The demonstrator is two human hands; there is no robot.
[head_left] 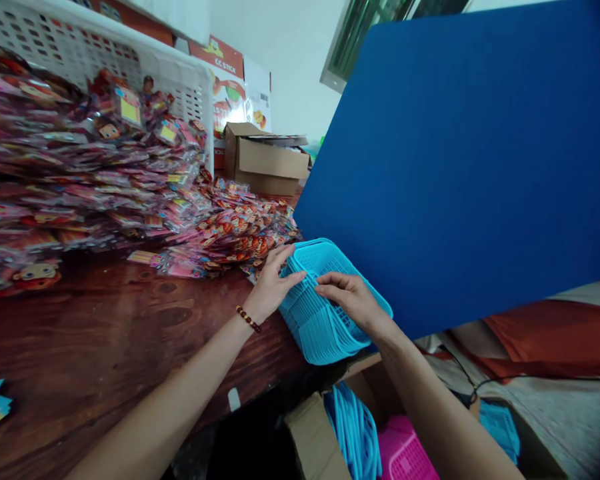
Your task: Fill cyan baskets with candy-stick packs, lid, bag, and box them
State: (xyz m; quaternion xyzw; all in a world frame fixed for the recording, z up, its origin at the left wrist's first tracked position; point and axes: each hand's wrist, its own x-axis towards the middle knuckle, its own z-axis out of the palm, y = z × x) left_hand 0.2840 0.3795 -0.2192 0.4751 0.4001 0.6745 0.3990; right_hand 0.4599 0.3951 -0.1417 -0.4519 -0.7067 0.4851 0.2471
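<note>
A nested stack of light-blue plastic baskets (pixel 320 327) lies tilted at the table's right edge, the open mouth turned up and to the right. My left hand (pixel 273 283) rests at the stack's left corner, fingers along the far side and thumb on the near rim. My right hand (pixel 350 297) reaches over the mouth of the uppermost basket, with thumb and forefinger pinched together at its near rim. The fingertips of both hands are close to each other there. A beaded bracelet (pixel 249 320) circles my left wrist.
Bagged cartoon-printed packets (pixel 105 167) spill from a white crate (pixel 180 67) across the wooden table (pixel 155 360). Cardboard boxes (pixel 270 163) stand behind. A large blue panel (pixel 470 160) slants at right. Below, an open carton (pixel 315 437) holds blue strips (pixel 355 433) and a pink basket (pixel 405 453).
</note>
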